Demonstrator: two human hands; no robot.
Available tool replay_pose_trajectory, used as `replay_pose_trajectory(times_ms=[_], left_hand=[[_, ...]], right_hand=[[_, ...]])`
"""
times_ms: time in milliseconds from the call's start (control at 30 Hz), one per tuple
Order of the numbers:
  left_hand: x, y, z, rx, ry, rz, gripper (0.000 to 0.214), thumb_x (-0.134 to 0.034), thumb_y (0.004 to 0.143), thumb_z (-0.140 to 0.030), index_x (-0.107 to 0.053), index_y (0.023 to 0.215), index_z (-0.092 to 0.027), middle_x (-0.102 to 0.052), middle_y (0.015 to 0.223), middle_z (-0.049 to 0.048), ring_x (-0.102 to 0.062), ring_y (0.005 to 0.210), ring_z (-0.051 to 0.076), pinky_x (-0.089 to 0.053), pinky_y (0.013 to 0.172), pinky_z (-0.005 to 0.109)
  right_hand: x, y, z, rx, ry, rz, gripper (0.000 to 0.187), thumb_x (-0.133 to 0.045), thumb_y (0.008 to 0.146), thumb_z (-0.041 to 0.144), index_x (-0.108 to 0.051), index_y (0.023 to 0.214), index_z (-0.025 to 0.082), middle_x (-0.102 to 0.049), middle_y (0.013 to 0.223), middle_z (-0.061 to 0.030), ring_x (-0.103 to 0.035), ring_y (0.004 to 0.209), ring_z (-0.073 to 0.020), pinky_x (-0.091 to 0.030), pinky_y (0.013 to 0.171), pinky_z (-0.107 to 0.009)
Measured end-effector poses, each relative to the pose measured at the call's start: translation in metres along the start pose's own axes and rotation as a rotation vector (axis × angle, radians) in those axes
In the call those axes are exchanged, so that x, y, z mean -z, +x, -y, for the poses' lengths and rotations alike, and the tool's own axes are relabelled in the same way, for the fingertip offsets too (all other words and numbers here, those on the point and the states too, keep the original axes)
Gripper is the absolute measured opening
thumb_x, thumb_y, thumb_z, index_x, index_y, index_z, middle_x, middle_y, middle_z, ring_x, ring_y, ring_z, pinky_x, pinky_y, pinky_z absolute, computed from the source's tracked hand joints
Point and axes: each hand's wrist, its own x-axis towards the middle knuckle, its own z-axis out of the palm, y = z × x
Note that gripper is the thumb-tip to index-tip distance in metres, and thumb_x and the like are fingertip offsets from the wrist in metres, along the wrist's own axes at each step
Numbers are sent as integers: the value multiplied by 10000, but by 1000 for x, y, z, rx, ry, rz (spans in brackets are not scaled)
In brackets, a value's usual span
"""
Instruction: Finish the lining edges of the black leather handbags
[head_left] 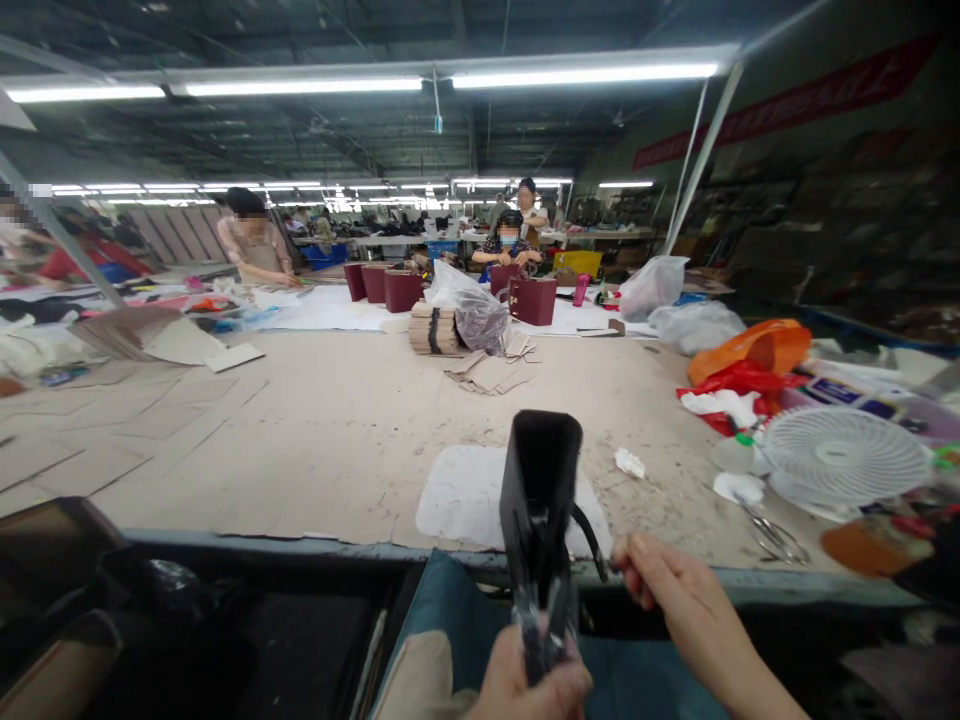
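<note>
Black bag (540,490) shaped and open at the top, its strap (591,538) hanging free at one side

Held up at the near edge of the counter (337,430), before the white sheet (454,495), the bag looks largely formed; the strap and clear wrap (529,625) seem left to deal with, though blur hides finer stages; the left hand (506,675) grips the wrapped end, the right hand (664,580) has fingers curled by the strap's tip, whether pinching it I cannot tell
</note>
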Motion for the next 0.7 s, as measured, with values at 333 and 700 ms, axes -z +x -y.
replay_pose_trajectory(times_ms=[333, 700], left_hand=[[-19, 10, -87, -543, -754, 272, 212, -456, 944, -291, -481, 766, -178, -228, 428, -122, -152, 320, 7, -313, 392, 34], [36, 11, -68, -79, -137, -202, 374, -575, 863, -386, -393, 601, -193, -267, 431, -100, -226, 351, 39, -376, 443, 62]], right_hand=[[-20, -35, -52, -460, 970, -188, 381, -580, 793, 549, -633, 915, 191, -650, 809, -45, -623, 729, -167, -497, 691, -298], [-70, -29, 31, -133, 1193, 223, 383, -683, 768, 427, -634, 1031, 153, -679, 970, -72, -627, 828, -150, -463, 728, -253]])
